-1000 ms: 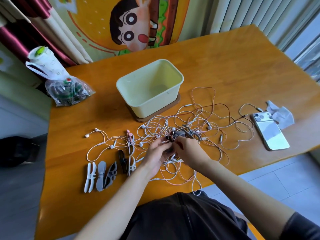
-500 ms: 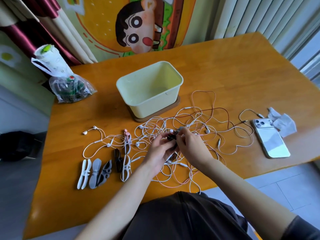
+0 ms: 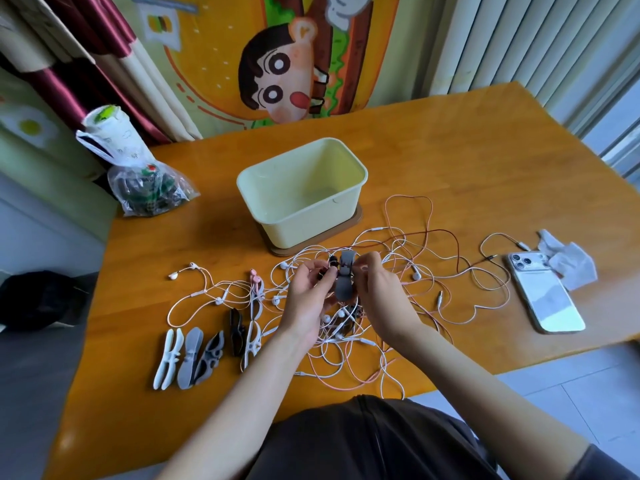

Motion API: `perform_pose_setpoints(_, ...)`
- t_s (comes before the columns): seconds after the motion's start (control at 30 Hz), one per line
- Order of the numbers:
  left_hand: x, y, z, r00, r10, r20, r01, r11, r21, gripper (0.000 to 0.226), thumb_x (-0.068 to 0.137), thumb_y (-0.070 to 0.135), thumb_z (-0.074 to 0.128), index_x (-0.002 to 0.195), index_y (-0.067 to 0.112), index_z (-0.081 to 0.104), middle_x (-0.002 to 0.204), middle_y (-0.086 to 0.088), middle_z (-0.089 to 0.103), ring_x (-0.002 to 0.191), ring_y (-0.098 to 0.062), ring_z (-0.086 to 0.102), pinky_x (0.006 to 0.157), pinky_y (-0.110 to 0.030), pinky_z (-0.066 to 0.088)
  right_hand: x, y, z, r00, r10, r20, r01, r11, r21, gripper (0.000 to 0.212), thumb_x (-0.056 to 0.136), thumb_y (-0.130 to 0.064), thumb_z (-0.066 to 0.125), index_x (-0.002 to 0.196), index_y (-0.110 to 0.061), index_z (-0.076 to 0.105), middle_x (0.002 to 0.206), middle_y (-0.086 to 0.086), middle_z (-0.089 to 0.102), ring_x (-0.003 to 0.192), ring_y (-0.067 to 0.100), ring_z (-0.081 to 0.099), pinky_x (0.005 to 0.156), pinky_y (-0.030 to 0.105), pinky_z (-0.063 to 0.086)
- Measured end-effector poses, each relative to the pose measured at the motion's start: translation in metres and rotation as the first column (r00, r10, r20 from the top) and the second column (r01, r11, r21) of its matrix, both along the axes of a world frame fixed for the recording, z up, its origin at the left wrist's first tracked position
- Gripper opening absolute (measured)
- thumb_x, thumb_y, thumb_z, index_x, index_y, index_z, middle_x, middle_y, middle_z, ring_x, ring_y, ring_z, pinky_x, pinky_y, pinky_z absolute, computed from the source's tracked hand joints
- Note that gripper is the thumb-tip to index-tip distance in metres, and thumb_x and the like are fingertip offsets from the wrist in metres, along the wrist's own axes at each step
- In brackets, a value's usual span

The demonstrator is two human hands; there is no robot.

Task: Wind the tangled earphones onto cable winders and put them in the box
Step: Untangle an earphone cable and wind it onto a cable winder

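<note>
A tangle of white, pink and dark red earphone cables (image 3: 408, 271) sprawls over the middle of the wooden table (image 3: 450, 161). Above the tangle, my left hand (image 3: 306, 299) pinches a dark earbud and cable, while my right hand (image 3: 379, 292) grips a grey cable winder (image 3: 343, 277) held upright between both hands. The pale yellow box (image 3: 301, 192) stands just behind, with nothing visible inside. Several spare winders (image 3: 192, 356), white, grey and black, lie in a row to the left of my hands.
A white phone (image 3: 545, 292) lies at the right with a crumpled tissue (image 3: 568, 259) beside it. A clear plastic bag (image 3: 145, 188) sits at the table's back left corner. The box stands on a brown lid or tray. The table's near edge runs under my forearms.
Both hands have lifted off the tangle and risen toward the box, bringing the grey winder upright between them. The camera has tilted up a little.
</note>
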State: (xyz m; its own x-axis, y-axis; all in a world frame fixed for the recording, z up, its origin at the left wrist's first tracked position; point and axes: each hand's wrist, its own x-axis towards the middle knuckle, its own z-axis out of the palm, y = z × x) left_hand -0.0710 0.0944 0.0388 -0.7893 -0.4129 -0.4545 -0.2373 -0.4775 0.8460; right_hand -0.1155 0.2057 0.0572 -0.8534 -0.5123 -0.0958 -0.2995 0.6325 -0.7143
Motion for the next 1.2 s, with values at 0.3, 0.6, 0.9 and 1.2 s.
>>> perform_pose_setpoints(0.3, 0.003, -0.002, 0.007, 0.997, 0.028, -0.068, -0.014, 0.98, 0.199, 0.005, 0.088, 0.014, 0.059, 0.084, 0.011, 0.058, 0.089, -0.007, 0.067, 0.081, -0.018, 0.061, 0.071, -0.027, 0.05, 0.003, -0.002, 0.002, 0.995, 0.054, -0.083, -0.058, 0.998, -0.04, 0.022, 0.098, -0.01, 0.043, 0.118, -0.003, 0.037, 0.101, 0.019, 0.063, 0.08, 0.031, 0.065, 0.061, 0.037, 0.055)
perform_pose_setpoints(0.6, 0.01, -0.009, 0.009, 0.999, -0.005, -0.037, 0.011, 0.986, 0.164, 0.023, 0.086, -0.001, 0.061, 0.104, 0.011, 0.052, 0.092, -0.01, 0.069, 0.087, -0.023, 0.064, 0.067, -0.032, 0.053, 0.006, -0.001, -0.005, 0.945, 0.074, -0.317, -0.062, 0.997, 0.046, 0.017, 0.1, -0.021, 0.038, 0.103, -0.007, 0.046, 0.091, 0.009, 0.063, 0.068, 0.019, 0.055, 0.049, 0.023, 0.043)
perform_pose_setpoints(0.9, 0.016, -0.012, 0.007, 0.999, -0.032, 0.04, 0.029, 0.996, 0.079, 0.031, 0.085, -0.001, 0.064, 0.109, 0.015, 0.053, 0.096, -0.009, 0.067, 0.088, -0.023, 0.063, 0.073, -0.038, 0.05, 0.005, -0.005, -0.003, 0.922, 0.131, -0.365, -0.12, 0.991, 0.052, 0.015, 0.1, -0.019, 0.04, 0.101, -0.006, 0.047, 0.09, 0.005, 0.055, 0.067, 0.018, 0.051, 0.05, 0.018, 0.038)
perform_pose_setpoints(1.2, 0.02, -0.011, 0.004, 1.0, 0.003, 0.0, -0.003, 0.983, 0.185, 0.026, 0.086, -0.001, 0.06, 0.105, 0.015, 0.057, 0.089, -0.008, 0.067, 0.084, -0.02, 0.059, 0.062, -0.032, 0.047, 0.003, 0.0, -0.006, 0.975, 0.114, -0.19, -0.112, 0.993, 0.025, 0.016, 0.098, -0.023, 0.044, 0.105, -0.009, 0.049, 0.097, 0.007, 0.064, 0.076, 0.022, 0.06, 0.065, 0.036, 0.053)
